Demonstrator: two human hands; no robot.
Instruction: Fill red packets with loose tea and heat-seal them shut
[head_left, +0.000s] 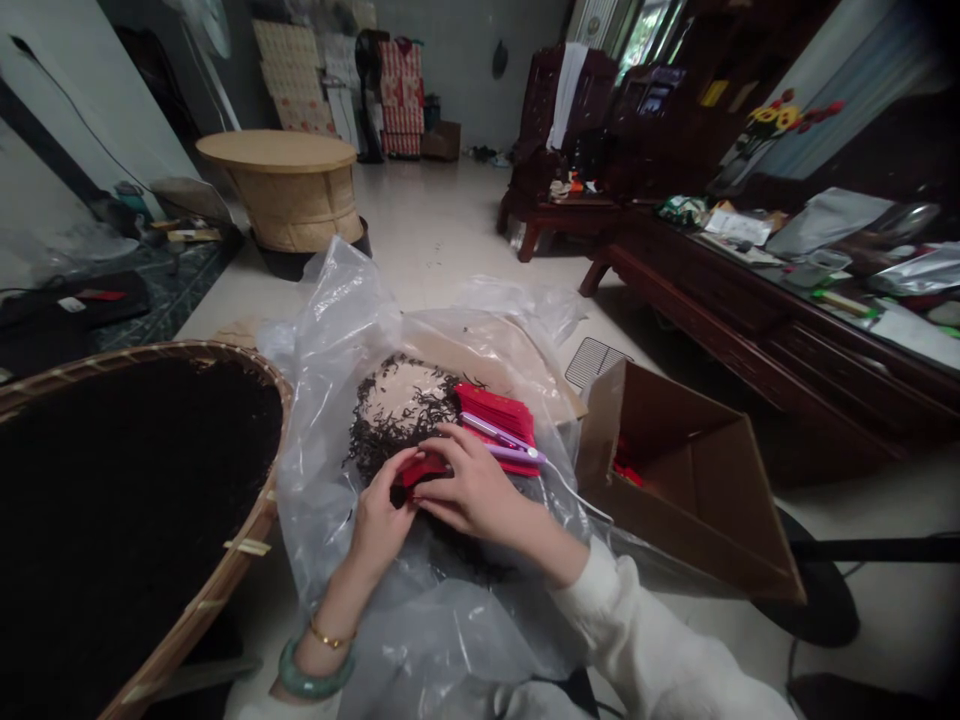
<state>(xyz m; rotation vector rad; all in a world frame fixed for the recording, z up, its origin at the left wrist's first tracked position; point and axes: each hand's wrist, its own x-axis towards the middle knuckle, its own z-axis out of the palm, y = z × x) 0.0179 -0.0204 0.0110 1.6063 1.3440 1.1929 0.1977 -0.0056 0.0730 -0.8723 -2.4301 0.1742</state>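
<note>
My left hand (379,520) and my right hand (472,485) both grip a small red packet (424,468), with fingers curled around its sides. The packet's lower part is hidden by my fingers. Below and behind them, loose dark dried leaves (375,435) that look like tea lie on a clear plastic bag (322,350). Just past my right hand sits a stack of red packets (495,405). Resting on that stack is a purple flat iron (514,452) with its jaws apart and a white cord running off to the right.
A large round woven tray (247,510) full of dark leaves stands on the left. To the right is an open cardboard box (690,535) with some red packets inside. Farther off are a round table (277,150) and a long dark wooden table (720,290) covered with items.
</note>
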